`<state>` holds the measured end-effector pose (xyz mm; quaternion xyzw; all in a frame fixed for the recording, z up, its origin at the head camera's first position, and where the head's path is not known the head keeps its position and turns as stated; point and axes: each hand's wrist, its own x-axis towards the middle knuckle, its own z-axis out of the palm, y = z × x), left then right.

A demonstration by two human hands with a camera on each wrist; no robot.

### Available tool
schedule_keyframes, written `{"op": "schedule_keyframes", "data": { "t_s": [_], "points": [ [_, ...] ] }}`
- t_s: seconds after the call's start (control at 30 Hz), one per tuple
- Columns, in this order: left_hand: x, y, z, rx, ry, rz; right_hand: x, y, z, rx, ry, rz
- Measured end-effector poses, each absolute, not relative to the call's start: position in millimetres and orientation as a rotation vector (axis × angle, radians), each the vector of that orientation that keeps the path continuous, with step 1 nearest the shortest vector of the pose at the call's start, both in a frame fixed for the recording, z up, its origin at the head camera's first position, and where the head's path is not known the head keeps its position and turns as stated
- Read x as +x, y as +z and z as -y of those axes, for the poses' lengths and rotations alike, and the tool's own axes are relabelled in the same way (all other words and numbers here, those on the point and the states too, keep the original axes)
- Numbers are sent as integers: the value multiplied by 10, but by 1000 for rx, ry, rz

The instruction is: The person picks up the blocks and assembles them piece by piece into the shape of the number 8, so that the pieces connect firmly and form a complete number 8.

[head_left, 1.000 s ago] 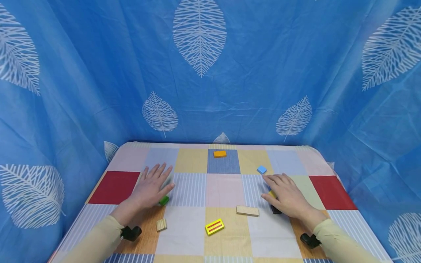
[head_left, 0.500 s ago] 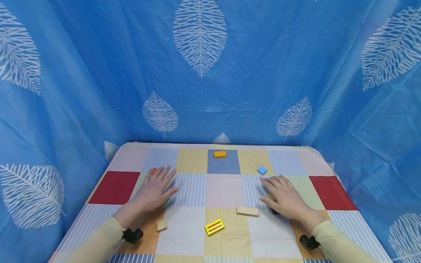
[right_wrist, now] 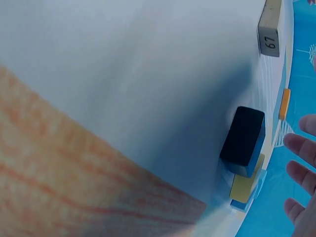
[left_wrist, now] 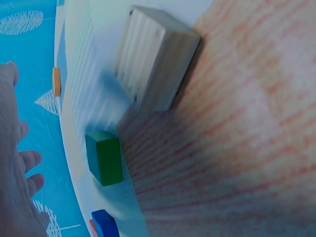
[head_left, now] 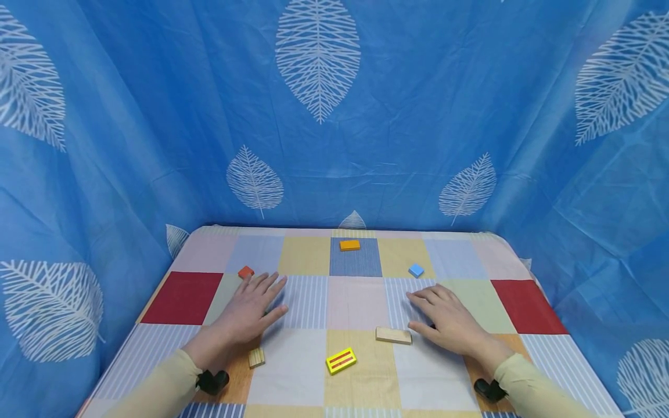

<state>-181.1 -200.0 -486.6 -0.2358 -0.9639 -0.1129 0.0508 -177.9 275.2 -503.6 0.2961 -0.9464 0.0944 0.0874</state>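
My left hand [head_left: 251,310] hovers palm down with fingers spread, holding nothing. Beneath it, hidden from the head view, stand a green block [left_wrist: 106,160] and a blue block [left_wrist: 104,223] in the left wrist view. A small ribbed wooden block [head_left: 256,357] lies by that wrist, and a red-orange block [head_left: 245,271] just past the fingertips. My right hand [head_left: 448,322] is likewise over the cloth, fingers loosely extended and empty. A black-topped block [right_wrist: 244,133] and a yellow block [right_wrist: 243,187] sit below it. Left of its thumb lies a flat wooden block [head_left: 394,335].
A yellow block with red stripes [head_left: 341,361] lies at the front middle of the patchwork tablecloth [head_left: 358,302]. Farther back are an orange block [head_left: 349,245] and a light blue block [head_left: 416,270]. Blue leaf-patterned curtains [head_left: 366,145] enclose the table's back and sides.
Both hands have drifted inward and slightly nearer the body. The red-orange block has come out from behind the left fingers; the green and dark blocks are now covered by the hands.
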Motion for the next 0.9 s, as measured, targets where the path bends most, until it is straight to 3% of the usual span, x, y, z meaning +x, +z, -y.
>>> {"op": "schedule_keyframes", "data": {
  "t_s": [0.9],
  "points": [
    [-1625, -4934, 1796, -800, -338, 3065, -1631, -5099, -2649, 971, 311, 2856]
  ]
}}
